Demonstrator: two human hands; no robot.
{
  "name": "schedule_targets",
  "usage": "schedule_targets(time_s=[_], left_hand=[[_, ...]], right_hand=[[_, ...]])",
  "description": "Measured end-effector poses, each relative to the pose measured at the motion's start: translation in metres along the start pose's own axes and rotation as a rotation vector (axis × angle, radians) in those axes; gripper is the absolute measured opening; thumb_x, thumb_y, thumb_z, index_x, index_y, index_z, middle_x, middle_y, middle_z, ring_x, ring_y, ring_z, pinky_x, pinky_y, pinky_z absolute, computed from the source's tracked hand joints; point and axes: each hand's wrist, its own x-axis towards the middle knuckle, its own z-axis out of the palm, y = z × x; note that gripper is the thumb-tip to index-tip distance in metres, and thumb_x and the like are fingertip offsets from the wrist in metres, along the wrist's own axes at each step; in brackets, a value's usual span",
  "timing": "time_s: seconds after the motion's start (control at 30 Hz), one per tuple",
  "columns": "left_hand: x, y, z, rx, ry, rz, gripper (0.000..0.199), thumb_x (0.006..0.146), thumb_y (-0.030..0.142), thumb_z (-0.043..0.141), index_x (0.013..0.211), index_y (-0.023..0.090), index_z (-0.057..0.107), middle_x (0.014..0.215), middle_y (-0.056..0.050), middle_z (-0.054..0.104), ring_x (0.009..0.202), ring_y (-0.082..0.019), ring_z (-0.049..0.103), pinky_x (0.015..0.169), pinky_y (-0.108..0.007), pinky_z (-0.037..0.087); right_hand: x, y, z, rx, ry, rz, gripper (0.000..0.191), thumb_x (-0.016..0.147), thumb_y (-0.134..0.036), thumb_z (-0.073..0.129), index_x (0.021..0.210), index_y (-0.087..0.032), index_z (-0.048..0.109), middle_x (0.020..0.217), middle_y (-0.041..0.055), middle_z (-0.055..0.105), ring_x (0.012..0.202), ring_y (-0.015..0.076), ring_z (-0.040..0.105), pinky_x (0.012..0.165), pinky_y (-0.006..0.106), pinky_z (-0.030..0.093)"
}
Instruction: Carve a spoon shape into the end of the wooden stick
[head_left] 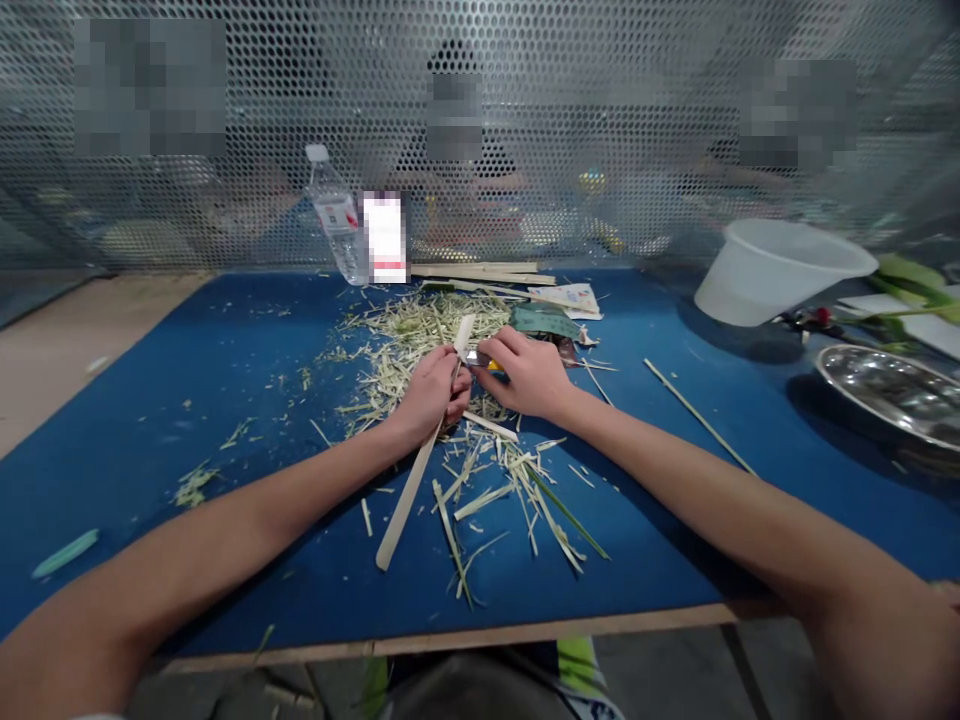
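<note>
My left hand [439, 390] is closed round a long, flat, pale strip [409, 510] that looks like bamboo. The strip slants from the near side of the table up past my fingers to its far end. My right hand [529, 372] grips a small knife [474, 357] with a metallic blade and a bit of yellow showing; most of its handle is hidden by my fingers. The blade touches or nearly touches the strip just above my left hand. Under and around both hands lies a heap of thin pale and green shavings [405, 330].
A blue mat [285, 570] covers the table. Behind the heap stand a leaning water bottle [337, 225] and a lit phone [385, 235]; more strips [487, 272] lie alongside. At right are a white plastic tub [780, 275] and a metal bowl [892, 395]. Perforated metal [540, 60] closes the back.
</note>
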Motion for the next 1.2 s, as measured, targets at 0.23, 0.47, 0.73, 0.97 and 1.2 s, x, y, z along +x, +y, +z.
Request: schedule_targets(time_s=[0.23, 0.47, 0.73, 0.97, 1.2], left_hand=[[-0.0010, 0.0002, 0.0020, 0.033, -0.010, 0.036, 0.017, 0.090, 0.030, 0.047, 0.077, 0.023, 0.037, 0.048, 0.012, 0.036, 0.026, -0.005, 0.028, 0.029, -0.017, 0.022], [-0.0009, 0.0003, 0.0008, 0.079, -0.044, 0.052, 0.018, 0.085, 0.025, 0.056, 0.085, 0.024, 0.038, 0.041, 0.015, 0.036, 0.026, -0.005, 0.026, 0.029, -0.016, 0.022], [-0.0022, -0.0017, -0.0001, 0.210, -0.036, 0.062, 0.027, 0.086, 0.031, 0.065, 0.088, 0.023, 0.038, 0.039, 0.015, 0.038, 0.028, -0.004, 0.027, 0.031, -0.017, 0.023], [-0.0016, -0.0016, -0.0009, 0.231, -0.045, 0.053, 0.024, 0.089, 0.029, 0.062, 0.084, 0.023, 0.039, 0.039, 0.013, 0.037, 0.028, -0.004, 0.027, 0.031, -0.018, 0.022], [0.0002, -0.0032, -0.0026, 0.205, -0.077, 0.028, 0.016, 0.092, 0.024, 0.054, 0.086, 0.023, 0.039, 0.037, 0.013, 0.036, 0.028, -0.004, 0.025, 0.032, -0.017, 0.019]], right_hand=[[0.0007, 0.0001, -0.0029, -0.067, 0.009, -0.030, 0.036, 0.103, -0.042, 0.035, 0.103, -0.019, 0.063, 0.090, 0.0056, 0.063, 0.077, 0.0157, 0.055, 0.061, 0.030, 0.030], [0.0012, 0.0004, -0.0024, -0.091, 0.019, -0.027, 0.034, 0.102, -0.043, 0.039, 0.102, -0.019, 0.062, 0.090, 0.0064, 0.061, 0.081, 0.0180, 0.055, 0.064, 0.031, 0.033], [-0.0009, 0.0031, 0.0005, -0.041, 0.050, -0.003, 0.031, 0.100, -0.044, 0.040, 0.105, -0.019, 0.059, 0.093, 0.0072, 0.060, 0.079, 0.0186, 0.054, 0.063, 0.030, 0.035], [-0.0009, 0.0025, 0.0010, -0.011, 0.026, -0.011, 0.031, 0.100, -0.041, 0.040, 0.107, -0.018, 0.058, 0.098, 0.0087, 0.061, 0.080, 0.0183, 0.057, 0.063, 0.030, 0.036], [-0.0013, 0.0026, 0.0046, -0.030, -0.033, -0.005, 0.037, 0.103, -0.041, 0.033, 0.109, -0.017, 0.061, 0.097, 0.0093, 0.065, 0.080, 0.0184, 0.059, 0.063, 0.030, 0.036]])
